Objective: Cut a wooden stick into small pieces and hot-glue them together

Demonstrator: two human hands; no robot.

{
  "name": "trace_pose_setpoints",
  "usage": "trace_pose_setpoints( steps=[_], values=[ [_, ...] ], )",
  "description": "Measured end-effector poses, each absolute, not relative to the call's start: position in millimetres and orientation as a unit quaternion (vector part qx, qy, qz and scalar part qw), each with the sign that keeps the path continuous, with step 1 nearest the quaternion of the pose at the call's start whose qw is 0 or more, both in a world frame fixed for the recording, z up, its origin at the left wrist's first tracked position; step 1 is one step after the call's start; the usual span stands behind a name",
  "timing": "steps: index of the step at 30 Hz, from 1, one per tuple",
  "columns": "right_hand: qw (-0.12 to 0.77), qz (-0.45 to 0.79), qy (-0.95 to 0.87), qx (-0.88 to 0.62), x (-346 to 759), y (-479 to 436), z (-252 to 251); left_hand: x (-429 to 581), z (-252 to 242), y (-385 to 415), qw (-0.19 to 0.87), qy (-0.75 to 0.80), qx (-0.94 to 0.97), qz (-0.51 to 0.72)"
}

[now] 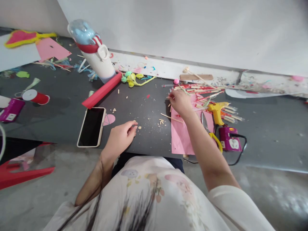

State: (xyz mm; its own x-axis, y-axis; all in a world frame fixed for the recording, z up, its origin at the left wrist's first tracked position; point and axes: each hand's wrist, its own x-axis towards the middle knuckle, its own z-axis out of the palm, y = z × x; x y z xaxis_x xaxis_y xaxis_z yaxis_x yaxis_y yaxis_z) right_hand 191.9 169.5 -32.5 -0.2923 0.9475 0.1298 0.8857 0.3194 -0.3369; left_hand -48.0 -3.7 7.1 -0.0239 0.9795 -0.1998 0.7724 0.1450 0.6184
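Observation:
My left hand (121, 134) rests on the dark sheet (144, 106) with its fingers curled together beside small wooden bits (160, 121); whether it grips anything is hidden. My right hand (179, 102) reaches forward over a pink paper sheet (183, 134). Its fingers are closed at the near end of a pile of red and wooden sticks (199, 89). A thin wooden stick (171, 118) lies just below that hand.
A phone (91, 126) lies left of my left hand. A red paper roll (102, 90), a white bottle (96, 51), a red tape roll (35, 96), a yellow glue gun (218, 110), scissors (209, 130) and a purple plug (229, 139) are around.

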Motion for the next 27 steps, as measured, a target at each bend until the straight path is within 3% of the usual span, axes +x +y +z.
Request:
trace_pose_setpoints(
  steps=[9, 19, 27],
  values=[
    [0.299, 0.313, -0.722, -0.54, 202, 105, -31, -30, 2, -4, 0.316, 0.668, 0.662, 0.129],
    [0.367, 0.476, -0.603, -0.525, 195, 51, -47, -16, 1, -7, 0.346, 0.641, 0.675, 0.118],
    [0.437, 0.552, -0.526, -0.477, 190, 35, -33, -16, -2, -9, 0.352, 0.632, 0.68, 0.118]
  ],
)
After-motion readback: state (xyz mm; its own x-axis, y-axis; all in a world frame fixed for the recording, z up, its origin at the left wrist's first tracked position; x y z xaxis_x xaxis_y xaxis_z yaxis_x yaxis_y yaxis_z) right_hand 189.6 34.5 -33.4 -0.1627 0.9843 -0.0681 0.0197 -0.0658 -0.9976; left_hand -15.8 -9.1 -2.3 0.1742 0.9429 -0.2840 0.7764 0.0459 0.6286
